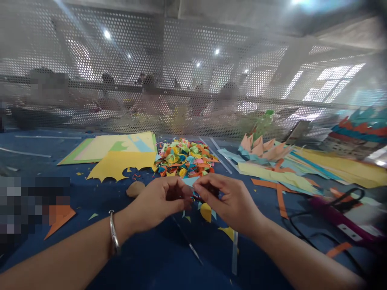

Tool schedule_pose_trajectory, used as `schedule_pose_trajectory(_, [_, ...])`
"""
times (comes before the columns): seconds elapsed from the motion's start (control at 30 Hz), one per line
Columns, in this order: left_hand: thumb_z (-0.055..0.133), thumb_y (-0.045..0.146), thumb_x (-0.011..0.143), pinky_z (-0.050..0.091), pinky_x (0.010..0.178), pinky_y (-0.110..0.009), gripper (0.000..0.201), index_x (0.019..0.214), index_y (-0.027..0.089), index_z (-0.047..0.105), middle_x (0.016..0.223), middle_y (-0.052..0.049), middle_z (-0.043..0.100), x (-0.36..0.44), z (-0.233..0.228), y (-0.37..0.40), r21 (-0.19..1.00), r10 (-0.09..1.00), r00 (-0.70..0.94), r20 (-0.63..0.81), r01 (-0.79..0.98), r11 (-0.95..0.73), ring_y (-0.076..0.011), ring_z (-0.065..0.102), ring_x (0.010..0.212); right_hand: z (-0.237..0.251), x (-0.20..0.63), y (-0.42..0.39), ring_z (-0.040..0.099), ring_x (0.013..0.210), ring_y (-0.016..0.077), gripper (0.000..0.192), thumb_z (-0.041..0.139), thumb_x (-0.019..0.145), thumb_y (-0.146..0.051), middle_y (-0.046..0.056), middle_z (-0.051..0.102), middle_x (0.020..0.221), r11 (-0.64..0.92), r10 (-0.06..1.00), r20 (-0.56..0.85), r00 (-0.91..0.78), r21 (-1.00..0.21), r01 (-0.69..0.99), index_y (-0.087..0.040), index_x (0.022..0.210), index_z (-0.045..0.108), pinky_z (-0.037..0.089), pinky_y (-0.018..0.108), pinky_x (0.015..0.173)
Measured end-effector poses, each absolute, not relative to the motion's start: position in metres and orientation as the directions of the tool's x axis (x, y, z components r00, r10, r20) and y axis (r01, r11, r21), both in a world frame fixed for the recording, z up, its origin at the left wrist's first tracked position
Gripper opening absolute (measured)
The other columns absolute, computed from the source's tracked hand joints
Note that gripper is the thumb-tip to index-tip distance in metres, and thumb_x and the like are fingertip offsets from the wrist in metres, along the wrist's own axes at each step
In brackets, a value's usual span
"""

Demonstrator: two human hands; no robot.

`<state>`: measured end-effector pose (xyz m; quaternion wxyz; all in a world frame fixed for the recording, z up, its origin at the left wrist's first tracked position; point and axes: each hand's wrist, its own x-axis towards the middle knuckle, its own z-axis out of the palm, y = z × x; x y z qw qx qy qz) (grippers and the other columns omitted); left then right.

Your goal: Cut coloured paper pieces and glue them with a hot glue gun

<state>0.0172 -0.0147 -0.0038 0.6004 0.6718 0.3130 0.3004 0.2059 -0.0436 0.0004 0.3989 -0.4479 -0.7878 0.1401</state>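
My left hand and my right hand meet over the blue table, fingertips pinched together on a small light-blue paper piece. The left wrist wears a metal bangle. Just beyond the hands lies a heap of small folded coloured paper pieces. Yellow and blue paper scraps lie under the right hand.
Yellow and green paper sheets lie at the back left, orange and yellow strips and folded paper shapes to the right. A purple glue gun with a black cord sits at the right. A perforated metal screen stands behind, people beyond it.
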Motion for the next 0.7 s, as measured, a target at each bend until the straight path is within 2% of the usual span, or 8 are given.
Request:
schedule_pose_trajectory(0.13, [0.072, 0.017, 0.069, 0.044, 0.075, -0.029, 0.031, 0.094, 0.018, 0.053, 0.085, -0.001, 0.061, 0.0223, -0.0131, -0.0127, 0.998, 0.835, 0.546, 0.066, -0.057, -0.042, -0.0137, 0.058, 0.078, 0.0005, 0.2037, -0.044, 0.046, 0.055, 0.0095, 0.014, 0.052, 0.087, -0.023, -0.002, 0.057, 0.066, 0.559, 0.825, 0.473, -0.309, -0.599, 0.574, -0.018, 0.081, 0.063, 0.038, 0.023, 0.052])
schedule_pose_trajectory(0.27, [0.075, 0.018, 0.068, 0.043, 0.066, -0.026, 0.051, 0.107, 0.02, 0.043, 0.09, -0.002, 0.059, 0.0214, -0.0108, -0.0133, 0.995, 0.852, 0.519, 0.061, -0.098, -0.011, -0.0108, 0.056, 0.07, 0.0002, 0.2038, -0.0441, 0.047, 0.055, 0.0096, 0.013, 0.052, 0.087, -0.024, -0.001, 0.058, 0.068, 0.545, 0.836, 0.455, -0.308, -0.616, 0.569, -0.018, 0.083, 0.063, 0.038, 0.024, 0.05])
schedule_pose_trajectory(0.47, [0.074, 0.016, 0.069, 0.042, 0.065, -0.023, 0.051, 0.108, 0.02, 0.041, 0.087, 0.0, 0.056, 0.0208, -0.0117, -0.0121, 0.984, 0.834, 0.535, 0.138, -0.169, -0.055, -0.0086, 0.054, 0.069, -0.0012, 0.2031, -0.0426, 0.049, 0.058, 0.0106, 0.014, 0.053, 0.085, -0.023, 0.0, 0.061, 0.074, 0.53, 0.848, 0.391, -0.358, -0.649, 0.546, -0.019, 0.093, 0.063, 0.039, 0.024, 0.05])
schedule_pose_trajectory(0.7, [0.075, 0.017, 0.068, 0.043, 0.065, -0.024, 0.052, 0.107, 0.02, 0.041, 0.088, 0.0, 0.057, 0.0206, -0.0095, -0.0133, 0.988, 0.826, 0.552, 0.112, -0.153, -0.032, -0.009, 0.055, 0.068, 0.0011, 0.2039, -0.0431, 0.054, 0.066, 0.0116, 0.013, 0.053, 0.084, -0.017, 0.001, 0.063, 0.079, 0.58, 0.813, 0.405, -0.418, -0.622, 0.526, -0.019, 0.09, 0.064, 0.042, 0.024, 0.058])
